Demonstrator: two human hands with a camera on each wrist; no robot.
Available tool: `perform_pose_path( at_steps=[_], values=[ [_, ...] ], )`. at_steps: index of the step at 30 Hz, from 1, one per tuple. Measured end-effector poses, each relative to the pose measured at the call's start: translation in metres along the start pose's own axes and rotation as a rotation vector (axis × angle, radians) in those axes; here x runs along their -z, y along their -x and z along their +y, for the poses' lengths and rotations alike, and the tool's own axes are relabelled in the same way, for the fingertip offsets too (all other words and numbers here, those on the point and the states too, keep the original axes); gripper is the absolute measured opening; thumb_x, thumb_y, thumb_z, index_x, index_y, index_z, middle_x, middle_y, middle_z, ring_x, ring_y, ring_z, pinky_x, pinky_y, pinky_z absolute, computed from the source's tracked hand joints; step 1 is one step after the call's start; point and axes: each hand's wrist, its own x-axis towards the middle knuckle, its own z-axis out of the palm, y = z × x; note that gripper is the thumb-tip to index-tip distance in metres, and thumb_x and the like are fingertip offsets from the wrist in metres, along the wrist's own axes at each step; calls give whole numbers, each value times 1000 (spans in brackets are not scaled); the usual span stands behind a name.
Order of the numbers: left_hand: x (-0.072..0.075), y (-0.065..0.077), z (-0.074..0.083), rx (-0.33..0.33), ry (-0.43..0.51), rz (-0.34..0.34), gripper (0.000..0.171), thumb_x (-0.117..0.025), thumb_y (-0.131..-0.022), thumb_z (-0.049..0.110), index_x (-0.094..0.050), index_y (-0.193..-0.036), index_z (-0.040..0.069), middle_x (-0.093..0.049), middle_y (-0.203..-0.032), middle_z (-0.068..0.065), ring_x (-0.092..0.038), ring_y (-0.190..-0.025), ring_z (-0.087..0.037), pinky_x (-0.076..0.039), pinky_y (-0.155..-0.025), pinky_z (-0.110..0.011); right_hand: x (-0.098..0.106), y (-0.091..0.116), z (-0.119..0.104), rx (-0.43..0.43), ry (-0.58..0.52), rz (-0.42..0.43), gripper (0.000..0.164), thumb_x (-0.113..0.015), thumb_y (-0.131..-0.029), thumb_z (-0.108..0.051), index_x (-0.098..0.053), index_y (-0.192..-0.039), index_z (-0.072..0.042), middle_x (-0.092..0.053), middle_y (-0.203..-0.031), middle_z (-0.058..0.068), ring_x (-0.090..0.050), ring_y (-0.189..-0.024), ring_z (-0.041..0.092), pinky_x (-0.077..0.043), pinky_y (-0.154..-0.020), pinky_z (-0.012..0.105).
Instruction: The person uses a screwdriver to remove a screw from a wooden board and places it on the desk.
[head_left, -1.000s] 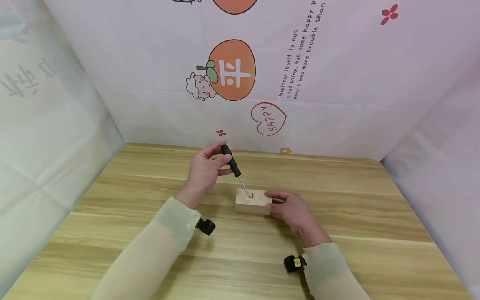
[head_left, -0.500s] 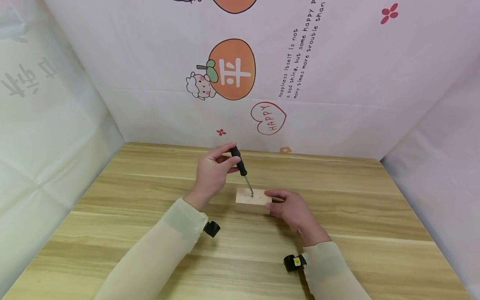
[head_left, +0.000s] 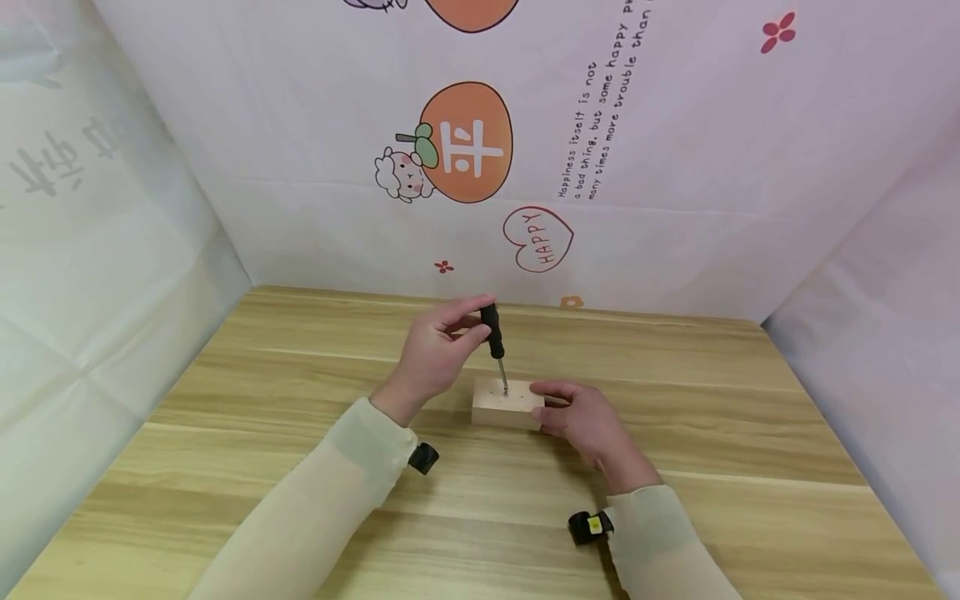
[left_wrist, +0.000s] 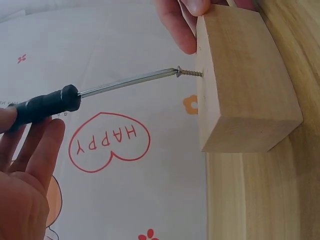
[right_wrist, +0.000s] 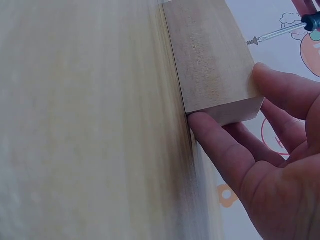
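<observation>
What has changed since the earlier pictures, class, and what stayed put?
The left hand has moved right, bringing the screwdriver from beside the screw onto its head, now more upright. Nothing was gripped or released. The right hand still holds the block, which stayed in place.

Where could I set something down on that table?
Bare tabletop lies between the right sleeve and right wall, between the left sleeve and left wall, and between the sleeves, on the wooden block's near side. It's crowded at the block: the right hand holds it and the left hand holds a screwdriver to its screw.
</observation>
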Motion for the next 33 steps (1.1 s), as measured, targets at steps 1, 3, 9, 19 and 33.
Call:
perform_pose_path(
  at_steps=[1, 3, 9, 19, 33],
  values=[
    [0, 0, 0, -15, -18, 0, 36, -69, -92, -3, -68, -127, 4, -66, -120, -7, -67, -100, -22, -58, -81, -34, 0, 0, 1, 0, 1, 2, 36, -73, -90, -3, -70, -125, -9, -54, -138, 15, -64, -108, 27, -57, -83, 37],
    [-1, 0, 0, -43, -62, 4, 36, -73, -89, 0, -70, -125, 5, -66, -113, -5, -67, -98, -21, -58, -81, -33, 0, 0, 1, -2, 4, 5, 35, -73, -90, -4, -70, -125, -9, -54, -138, 15, -64, -108, 26, -57, -83, 37],
    [-4, 0, 3, -98, -110, -13, 37, -78, -85, 0, -72, -121, 3, -58, -105, -4, -64, -97, -19, -58, -80, -30, 0, 1, 0, -5, 13, 5, 35, -73, -91, -4, -70, -125, -10, -55, -138, 15, -64, -108, 26, -57, -83, 37],
    [-15, 0, -2, -366, -173, -4, 35, -80, -79, -7, -73, -113, -2, -54, -97, -8, -65, -86, -21, -59, -72, -28, 1, 2, -2, 1, 19, -8, 36, -74, -91, -6, -69, -126, -10, -54, -139, 16, -64, -108, 26, -57, -84, 38],
    [-13, -1, 1, -237, -249, -172, 45, -68, -92, -6, -64, -134, 8, -66, -123, -6, -64, -101, -13, -57, -77, -24, 1, 0, -1, -4, 14, -6, 37, -75, -90, -7, -70, -126, -10, -55, -137, 15, -65, -105, 25, -58, -82, 37]
  ],
)
